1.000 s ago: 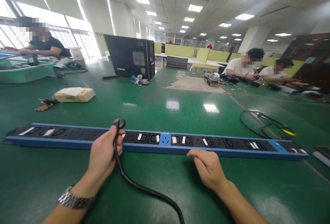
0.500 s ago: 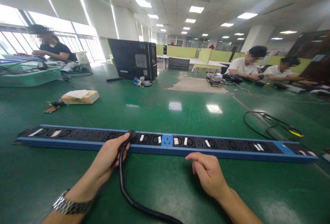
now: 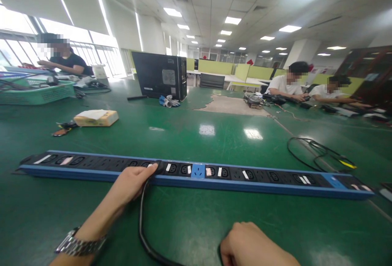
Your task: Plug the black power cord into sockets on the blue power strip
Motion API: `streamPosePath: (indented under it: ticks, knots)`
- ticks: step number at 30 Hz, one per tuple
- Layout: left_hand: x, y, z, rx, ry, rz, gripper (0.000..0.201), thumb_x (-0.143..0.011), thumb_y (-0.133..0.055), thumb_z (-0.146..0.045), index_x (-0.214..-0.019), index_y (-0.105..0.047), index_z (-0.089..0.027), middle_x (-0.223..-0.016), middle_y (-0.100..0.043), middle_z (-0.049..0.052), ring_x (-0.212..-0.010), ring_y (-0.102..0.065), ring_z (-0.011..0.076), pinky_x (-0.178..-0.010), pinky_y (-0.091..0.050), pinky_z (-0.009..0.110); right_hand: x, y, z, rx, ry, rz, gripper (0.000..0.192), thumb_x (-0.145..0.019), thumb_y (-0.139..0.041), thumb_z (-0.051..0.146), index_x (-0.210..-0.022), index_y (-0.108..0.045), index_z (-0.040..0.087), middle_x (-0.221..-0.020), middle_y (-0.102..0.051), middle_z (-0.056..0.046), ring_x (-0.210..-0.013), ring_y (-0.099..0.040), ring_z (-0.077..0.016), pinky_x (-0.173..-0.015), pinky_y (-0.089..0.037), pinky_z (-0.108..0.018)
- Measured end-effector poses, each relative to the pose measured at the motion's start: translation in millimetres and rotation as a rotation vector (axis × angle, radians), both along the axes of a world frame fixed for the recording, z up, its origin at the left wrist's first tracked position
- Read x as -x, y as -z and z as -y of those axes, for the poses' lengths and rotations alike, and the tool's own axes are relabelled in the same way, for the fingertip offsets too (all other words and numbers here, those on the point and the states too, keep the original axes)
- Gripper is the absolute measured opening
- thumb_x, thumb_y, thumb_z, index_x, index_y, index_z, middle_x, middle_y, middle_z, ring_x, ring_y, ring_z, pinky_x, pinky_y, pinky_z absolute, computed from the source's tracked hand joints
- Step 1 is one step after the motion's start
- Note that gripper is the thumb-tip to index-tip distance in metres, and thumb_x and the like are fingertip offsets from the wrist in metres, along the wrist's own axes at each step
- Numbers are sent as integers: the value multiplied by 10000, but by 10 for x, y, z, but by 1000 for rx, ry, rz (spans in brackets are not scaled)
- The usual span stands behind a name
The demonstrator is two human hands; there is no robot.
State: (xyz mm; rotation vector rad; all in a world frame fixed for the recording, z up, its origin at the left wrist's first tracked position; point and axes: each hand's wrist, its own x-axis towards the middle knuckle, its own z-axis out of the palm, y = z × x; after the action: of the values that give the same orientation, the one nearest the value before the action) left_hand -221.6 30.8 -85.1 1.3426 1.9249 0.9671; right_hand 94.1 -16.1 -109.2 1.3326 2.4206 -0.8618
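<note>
1. The left hand (image 3: 131, 182) lies on the near edge of the long blue power strip (image 3: 260, 180), its fingers pinching the black plug (image 3: 158, 166) and pressing it onto a socket a little left of the strip's middle. The fingers come in low from the near side, so the plug meets the socket face square-on.

2. The black cable (image 3: 141, 221) runs from that plug straight back toward the near edge of the view, passing just right of the left wrist. It curves loosely on the green table (image 3: 190, 135), so it does not look taut at the plug.

3. The right hand (image 3: 245, 243) rests low at the near edge, well apart from the strip, with the fingers curled in. Whether it presses on anything I cannot tell; the cable may pass just beside it.

4. The strip lies flat across the table from left to right, sockets facing up, which leaves every outlet open to a hand from the near side.

5. To the far left sit a yellow box (image 3: 96, 118) and a green basket (image 3: 36, 92); a black computer case (image 3: 161, 75) stands far centre. A loose black wire loop (image 3: 318, 151) lies to the right. Other people work at the far sides.
</note>
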Motion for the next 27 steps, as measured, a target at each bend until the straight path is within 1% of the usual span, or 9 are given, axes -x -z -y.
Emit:
streamPosePath:
  ticks: [3, 5, 7, 10, 13, 15, 19, 22, 27]
  knots:
    - [47, -150, 25, -70, 58, -419, 551, -742, -481, -651, -454, -385, -192, -436, -401, -20, -448, -415, 132, -469, -243, 237, 37, 65, -31, 45, -41, 21, 201, -636, -665, 176, -759, -742, 314, -661, -705, 61, -559, -593, -103, -511, -329, -195]
    - [-27, -293, 67, -156, 69, -712, 476, -800, -474, -567, -506, -464, -193, -484, -481, -5, -489, -466, 154, -487, -237, 248, 106, 101, -15, -8, -87, 74, 194, -654, -658, 195, -783, -749, 306, -695, -723, 34, -604, -627, -133, -512, -334, -206]
    - [-221, -436, 113, -275, 172, -939, 375, -838, -480, -466, -584, -556, -201, -563, -574, 12, -526, -517, 171, -490, -228, 258, 194, 118, 33, -74, -120, 127, 163, -692, -622, 206, -759, -750, 282, -682, -723, 2, -611, -640, -156, -511, -343, -217]
    - [-706, -546, 149, -514, 608, -1062, 296, -871, -474, -311, -634, -609, -196, -612, -632, 22, -542, -567, 162, -503, -280, 266, 273, 69, 114, -136, -94, 149, 174, -726, -570, 208, -719, -739, 250, -667, -718, -34, -612, -645, -170, -527, -365, -227]
    - [-1235, -479, 119, -615, 1048, -1082, 218, -806, -586, -284, -616, -631, -186, -581, -653, 38, -505, -591, 180, -462, -297, 273, 206, -58, 127, -206, 18, 116, 137, -687, -593, 244, -723, -723, 221, -712, -725, -61, -655, -649, -199, -543, -350, -245]
    - [-1491, -395, 73, -643, 1208, -1088, 155, -758, -654, -213, -607, -647, -178, -568, -661, 44, -496, -607, 191, -443, -313, 272, 103, -132, 82, -283, 154, 33, 133, -698, -573, 251, -698, -696, 200, -714, -716, -65, -651, -635, -189, -547, -326, -249]
    - [-1681, -299, -12, -715, 1260, -1086, 154, -761, -696, -193, -611, -670, -169, -586, -677, 57, -543, -645, 218, -428, -341, 281, -74, -159, -48, -315, 323, -207, 191, -789, -480, 239, -816, -662, 188, -752, -698, -49, -671, -613, -162, -585, -344, -238]
    - [-1669, -279, -23, -698, 1313, -1091, 187, -766, -699, -179, -583, -661, -171, -580, -677, 43, -535, -642, 208, -403, -320, 282, -113, -110, -104, -274, 356, -298, 201, -811, -459, 243, -883, -637, 184, -802, -697, -45, -704, -613, -164, -609, -366, -231]
    - [-1639, -238, 0, -670, 1349, -1111, 171, -786, -677, -165, -615, -676, -180, -612, -691, 33, -541, -634, 200, -390, -303, 300, -92, -45, -134, -232, 369, -354, 165, -818, -470, 267, -824, -611, 181, -728, -671, -32, -662, -589, -161, -626, -387, -235]
